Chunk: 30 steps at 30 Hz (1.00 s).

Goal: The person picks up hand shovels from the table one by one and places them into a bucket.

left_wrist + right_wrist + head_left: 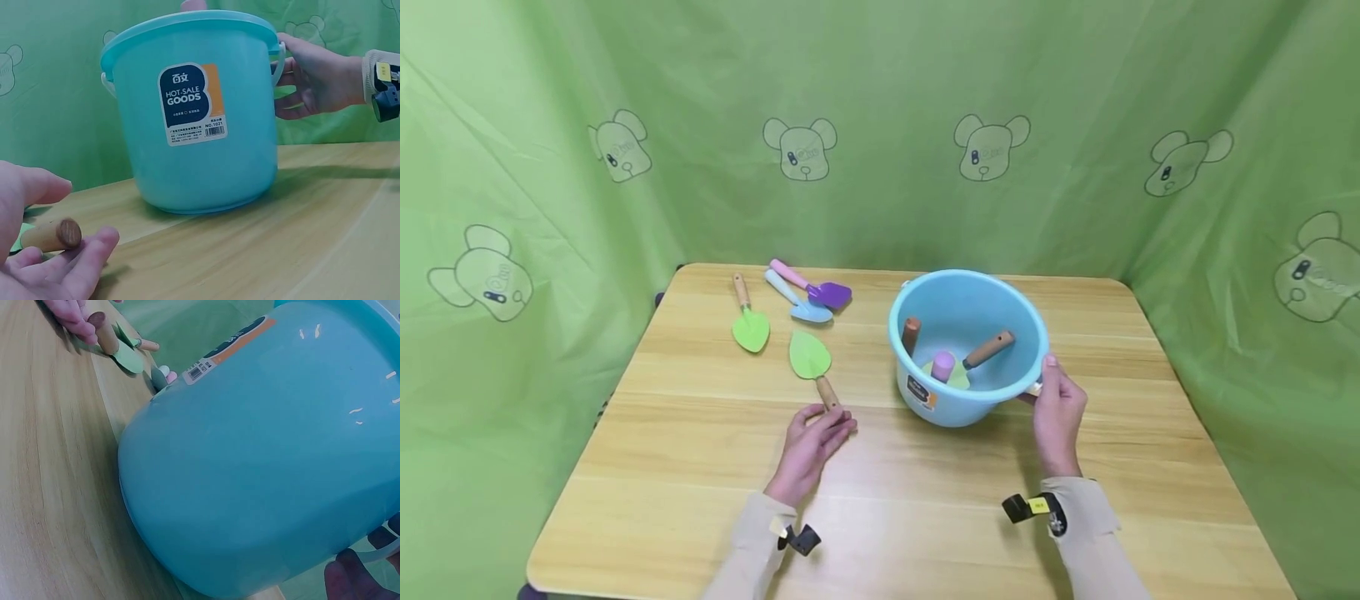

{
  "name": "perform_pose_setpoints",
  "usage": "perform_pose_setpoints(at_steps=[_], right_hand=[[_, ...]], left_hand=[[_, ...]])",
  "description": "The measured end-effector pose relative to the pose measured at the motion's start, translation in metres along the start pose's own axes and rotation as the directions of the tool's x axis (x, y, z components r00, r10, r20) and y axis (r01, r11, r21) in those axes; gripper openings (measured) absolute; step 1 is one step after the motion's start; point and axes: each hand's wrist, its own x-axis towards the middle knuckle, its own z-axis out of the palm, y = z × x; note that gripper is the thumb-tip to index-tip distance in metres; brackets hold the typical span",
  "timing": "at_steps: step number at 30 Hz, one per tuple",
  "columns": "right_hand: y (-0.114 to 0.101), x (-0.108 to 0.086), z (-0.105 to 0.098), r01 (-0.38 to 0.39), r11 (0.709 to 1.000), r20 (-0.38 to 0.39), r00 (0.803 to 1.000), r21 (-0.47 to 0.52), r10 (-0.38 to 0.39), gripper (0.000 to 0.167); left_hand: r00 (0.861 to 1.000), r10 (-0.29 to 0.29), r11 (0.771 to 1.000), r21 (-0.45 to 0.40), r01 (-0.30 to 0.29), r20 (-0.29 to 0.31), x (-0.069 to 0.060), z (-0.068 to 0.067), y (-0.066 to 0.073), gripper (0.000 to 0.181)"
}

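Left hand [808, 450] loose, thumb parted, touching nearer green trowel [812, 360] — pickup step, seemingly; right hand [1058, 408] gripped blue bucket [958, 408] — lift likely needed thumb closed.

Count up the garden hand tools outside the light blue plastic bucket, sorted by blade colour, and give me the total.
Green leaf-shaped trowels with brown wooden handles: 2
Pale blue trowel with a pale blue handle: 1
Purple-bladed shovel with a pink handle: 1
Total: 4
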Motion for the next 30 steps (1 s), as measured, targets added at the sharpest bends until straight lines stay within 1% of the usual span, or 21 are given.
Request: perform_pose_setpoints(at_steps=[4, 7, 10, 12, 14, 18, 21, 25, 27, 30], right_hand=[[0.001, 0.000, 0.000, 0.008, 1.000, -0.005, 1.000, 0.012, -0.007, 0.058], [0.001, 0.001, 0.001, 0.017, 0.999, -0.008, 1.000, 0.031, -0.016, 0.057], [0.003, 0.001, 0.001, 0.025, 0.999, -0.012, 1.000, 0.047, -0.025, 0.055], [0.003, 0.001, 0.001, 0.028, 0.998, -0.014, 1.000, 0.059, -0.027, 0.055], [0.004, 0.001, 0.001, 0.028, 0.998, -0.013, 1.000, 0.058, -0.027, 0.055], [0.002, 0.001, 0.000, 0.025, 0.998, -0.011, 1.000, 0.052, -0.024, 0.055], [0.002, 0.001, 0.000, 0.019, 0.999, -0.011, 1.000, 0.047, -0.019, 0.056], [0.001, 0.001, -0.001, 0.015, 0.999, -0.011, 1.000, 0.034, -0.015, 0.058], [0.001, 0.001, -0.001, 0.014, 0.999, -0.010, 1.000, 0.029, -0.014, 0.058], [0.001, 0.001, -0.001, 0.011, 1.000, -0.006, 1.000, 0.020, -0.010, 0.058]], left_hand=[[1.000, 0.016, 0.999, 0.034, -0.015, -0.025, -0.003, -0.005, 0.004, 0.060], [0.997, 0.044, 0.997, 0.074, -0.039, -0.064, -0.005, -0.012, 0.007, 0.062], [0.991, 0.078, 0.992, 0.107, -0.066, -0.108, -0.006, -0.021, 0.013, 0.063], [0.985, 0.103, 0.989, 0.124, -0.085, -0.141, -0.007, -0.027, 0.017, 0.063], [0.975, 0.132, 0.984, 0.144, -0.106, -0.178, -0.008, -0.034, 0.020, 0.061], [0.950, 0.188, 0.967, 0.218, -0.134, -0.249, -0.009, -0.046, 0.027, 0.052], [0.931, 0.228, 0.953, 0.263, -0.153, -0.285, -0.009, -0.053, 0.031, 0.045], [0.905, 0.290, 0.936, 0.291, -0.200, -0.311, -0.008, -0.062, 0.035, 0.039], [0.895, 0.314, 0.929, 0.298, -0.220, -0.317, -0.008, -0.065, 0.037, 0.037], [0.885, 0.333, 0.923, 0.305, -0.234, -0.327, -0.007, -0.069, 0.039, 0.036]])
